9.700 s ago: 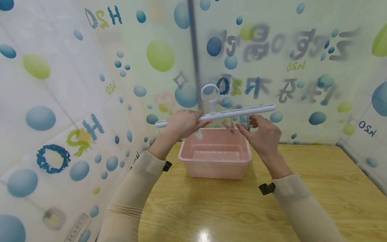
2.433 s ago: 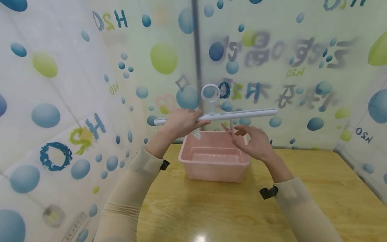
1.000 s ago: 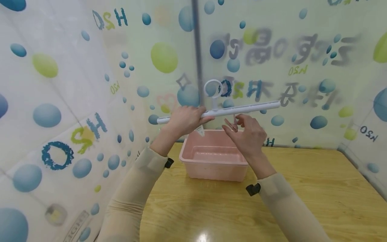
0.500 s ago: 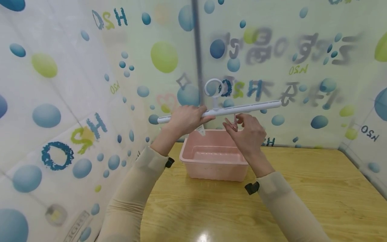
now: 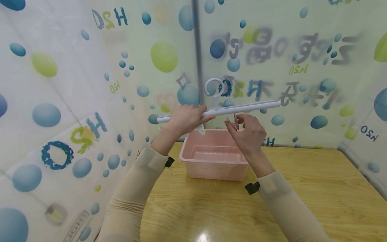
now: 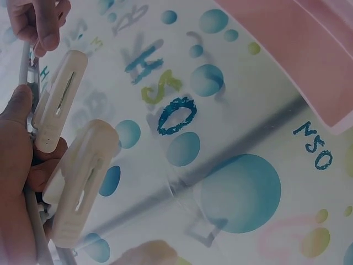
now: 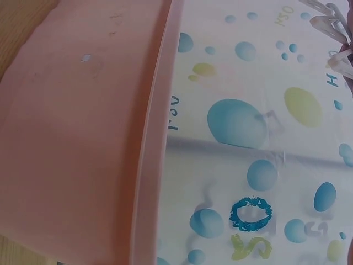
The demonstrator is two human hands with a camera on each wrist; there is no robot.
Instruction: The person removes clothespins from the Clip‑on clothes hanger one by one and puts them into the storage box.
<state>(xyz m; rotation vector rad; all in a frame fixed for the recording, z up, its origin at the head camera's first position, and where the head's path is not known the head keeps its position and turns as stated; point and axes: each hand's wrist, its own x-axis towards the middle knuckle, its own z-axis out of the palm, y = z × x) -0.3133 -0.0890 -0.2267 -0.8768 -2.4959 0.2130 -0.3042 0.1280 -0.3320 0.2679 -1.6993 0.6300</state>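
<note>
In the head view my left hand (image 5: 185, 118) grips the pale bar of a clip hanger (image 5: 249, 107), just left of its ring-shaped hook (image 5: 214, 88). The bar tilts slightly up to the right. Under it, my right hand (image 5: 250, 135) pinches a pink clip (image 5: 235, 121) between thumb and fingers; those fingers partly hide it. A whitish clip (image 5: 201, 129) hangs below my left hand. From the left wrist view, two cream clips (image 6: 62, 102) show close up along the bar beside my left thumb. Several clips (image 7: 331, 25) appear at the upper right corner of the right wrist view.
A pink plastic basin (image 5: 215, 169) stands on the wooden table (image 5: 302, 201) below the hanger. Behind it hangs a translucent curtain (image 5: 163, 57) printed with blue and green dots and letters, which also runs along the left side.
Since the oldest frame my right hand has moved left from a clear clip near the bar's right part to the pink clip. In the last half second that clip's arms have come closer together.
</note>
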